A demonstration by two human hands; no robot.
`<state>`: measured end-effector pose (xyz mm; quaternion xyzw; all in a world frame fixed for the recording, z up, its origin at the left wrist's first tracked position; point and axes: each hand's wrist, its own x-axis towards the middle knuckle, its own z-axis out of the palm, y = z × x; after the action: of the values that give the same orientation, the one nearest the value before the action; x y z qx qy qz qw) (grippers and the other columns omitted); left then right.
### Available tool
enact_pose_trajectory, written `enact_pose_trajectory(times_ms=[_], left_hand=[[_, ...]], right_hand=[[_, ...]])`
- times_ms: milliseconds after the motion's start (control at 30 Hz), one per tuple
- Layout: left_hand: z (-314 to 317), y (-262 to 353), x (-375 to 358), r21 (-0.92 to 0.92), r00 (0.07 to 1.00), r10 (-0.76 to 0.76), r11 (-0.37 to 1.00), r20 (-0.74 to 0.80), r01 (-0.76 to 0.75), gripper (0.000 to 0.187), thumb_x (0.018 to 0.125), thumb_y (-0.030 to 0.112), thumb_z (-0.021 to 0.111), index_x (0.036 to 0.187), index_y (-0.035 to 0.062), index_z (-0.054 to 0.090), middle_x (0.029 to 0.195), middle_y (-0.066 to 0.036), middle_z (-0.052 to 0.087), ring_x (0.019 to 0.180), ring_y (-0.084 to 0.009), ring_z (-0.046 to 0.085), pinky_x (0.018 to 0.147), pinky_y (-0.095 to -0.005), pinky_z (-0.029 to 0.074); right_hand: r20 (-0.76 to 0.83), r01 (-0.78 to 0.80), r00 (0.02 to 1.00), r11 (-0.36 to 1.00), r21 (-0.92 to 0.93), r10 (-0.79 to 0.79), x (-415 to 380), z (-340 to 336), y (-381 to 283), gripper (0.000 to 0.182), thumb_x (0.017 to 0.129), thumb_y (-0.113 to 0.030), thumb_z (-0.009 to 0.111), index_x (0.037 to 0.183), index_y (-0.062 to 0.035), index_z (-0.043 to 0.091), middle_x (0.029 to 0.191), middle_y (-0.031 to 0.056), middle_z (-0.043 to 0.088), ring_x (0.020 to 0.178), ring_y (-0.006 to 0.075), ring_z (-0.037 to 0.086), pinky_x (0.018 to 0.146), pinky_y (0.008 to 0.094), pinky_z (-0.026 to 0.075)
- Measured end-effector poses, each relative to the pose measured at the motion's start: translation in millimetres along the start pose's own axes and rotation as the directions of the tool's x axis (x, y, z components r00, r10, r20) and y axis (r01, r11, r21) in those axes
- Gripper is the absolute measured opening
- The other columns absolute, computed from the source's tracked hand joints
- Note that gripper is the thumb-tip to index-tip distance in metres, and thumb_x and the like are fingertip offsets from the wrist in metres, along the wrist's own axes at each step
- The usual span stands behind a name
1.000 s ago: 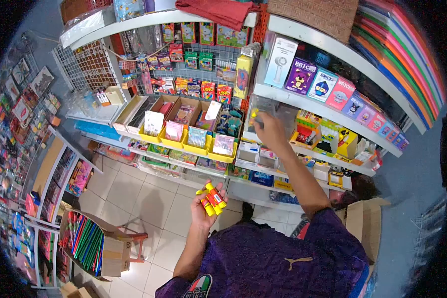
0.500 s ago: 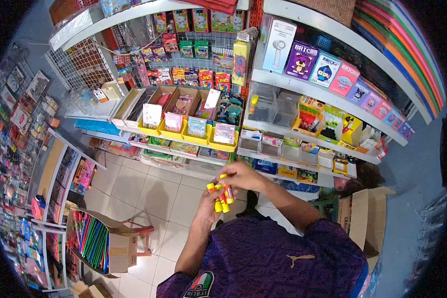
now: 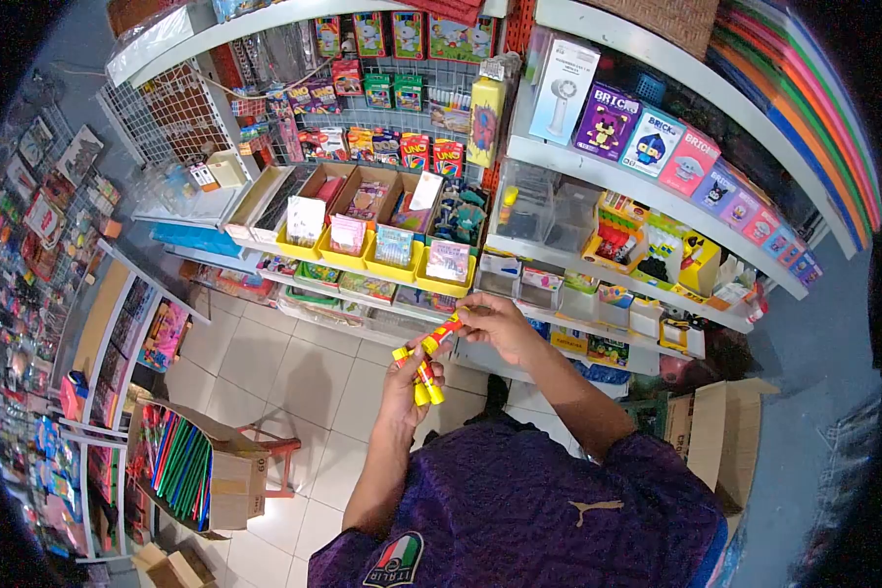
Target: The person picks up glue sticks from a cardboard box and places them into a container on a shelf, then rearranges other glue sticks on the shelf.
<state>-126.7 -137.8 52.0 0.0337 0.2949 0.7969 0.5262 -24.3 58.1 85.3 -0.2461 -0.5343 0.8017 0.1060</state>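
My left hand [image 3: 399, 394] is closed around several glue sticks [image 3: 425, 380] with yellow caps and red labels, bunched together with their ends poking out past the fingers. In my right hand [image 3: 498, 328], thumb and fingers pinch the end of a single glue stick [image 3: 443, 334], which points down and left toward the bunch. Its lower end overlaps the left fingertips in this view. Both hands are in front of my body, below the shelf edge. A clear plastic bin [image 3: 534, 227] on the shelf beyond has one yellow stick-shaped item [image 3: 509, 203] upright in it.
Yellow trays [image 3: 344, 257] with small packets line the shelf ahead. White open boxes [image 3: 645, 316] sit on the lower right shelf. A cardboard box of coloured rods [image 3: 237, 482] rests on a red stool [image 3: 282, 449] at left. Another open carton [image 3: 730, 436] stands at right.
My right hand has drawn one glue stick up and forward out of the bunch. My left hand has shifted slightly left with the others. The view has tilted slightly.
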Motion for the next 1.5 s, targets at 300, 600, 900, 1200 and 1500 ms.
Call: enact_pose_trajectory(times_ms=[300, 600, 900, 1200, 1500], left_hand=[[9.9, -1.8, 8.2, -0.012, 0.996, -0.042, 0.999, -0.085, 0.041, 0.036, 0.098, 0.023, 0.066, 0.127, 0.0072, 0.054, 0.115, -0.019, 0.068, 0.069, -0.0143, 0.062, 0.059, -0.0264, 0.053], [5.5, -15.4, 13.0, 0.167, 0.986, 0.063, 0.985, -0.151, -0.037, 0.033, 0.092, 0.006, 0.069, 0.122, 0.0087, 0.054, 0.109, -0.014, 0.069, 0.069, -0.0135, 0.061, 0.057, -0.0255, 0.052], [-1.3, -14.2, 4.3, 0.1, 0.984, 0.053, 0.994, -0.169, -0.036, 0.033, 0.095, 0.006, 0.066, 0.124, 0.007, 0.051, 0.116, -0.017, 0.069, 0.071, -0.0145, 0.064, 0.056, -0.0245, 0.052], [-9.7, -15.8, 0.6, 0.094, 0.98, 0.044, 0.995, -0.193, -0.026, 0.035, 0.094, 0.006, 0.065, 0.127, 0.0065, 0.05, 0.115, -0.019, 0.068, 0.074, -0.0157, 0.064, 0.057, -0.0258, 0.052], [-11.1, -15.8, -1.6, 0.094, 0.976, 0.044, 0.995, -0.214, -0.024, 0.034, 0.093, 0.006, 0.067, 0.124, 0.0068, 0.052, 0.112, -0.019, 0.07, 0.072, -0.0148, 0.064, 0.057, -0.0252, 0.051]], right_hand=[[0.043, 0.136, 0.99, 0.99, -0.039, -0.134, -3.6, -3.7, -3.7, 0.028, 0.095, -0.008, 0.067, 0.122, -0.0043, 0.06, 0.108, 0.0049, 0.068, 0.097, 0.0114, 0.065, 0.08, 0.0253, 0.054], [0.032, 0.196, 0.981, 0.957, -0.215, -0.194, -9.9, 2.4, -10.9, 0.03, 0.096, -0.012, 0.068, 0.124, -0.0022, 0.063, 0.108, 0.0046, 0.068, 0.093, 0.0094, 0.064, 0.078, 0.0251, 0.054], [-0.188, 0.403, 0.704, 0.603, -0.689, -0.685, 7.5, -40.1, -54.6, 0.028, 0.088, -0.004, 0.072, 0.115, -0.0024, 0.066, 0.092, 0.001, 0.068, 0.082, 0.0066, 0.063, 0.07, 0.0239, 0.052], [0.068, 0.158, 0.361, -0.011, -0.987, -0.93, 25.5, -67.9, -131.6, 0.024, 0.089, -0.014, 0.071, 0.111, -0.0057, 0.065, 0.107, 0.017, 0.067, 0.088, 0.0368, 0.068, 0.075, 0.044, 0.055], [-0.085, -0.137, 0.689, -0.014, -0.991, -0.72, 47.6, -55.7, -157.3, 0.029, 0.088, -0.022, 0.072, 0.112, -0.0077, 0.069, 0.098, 0.0226, 0.069, 0.095, 0.0418, 0.067, 0.082, 0.051, 0.054]])
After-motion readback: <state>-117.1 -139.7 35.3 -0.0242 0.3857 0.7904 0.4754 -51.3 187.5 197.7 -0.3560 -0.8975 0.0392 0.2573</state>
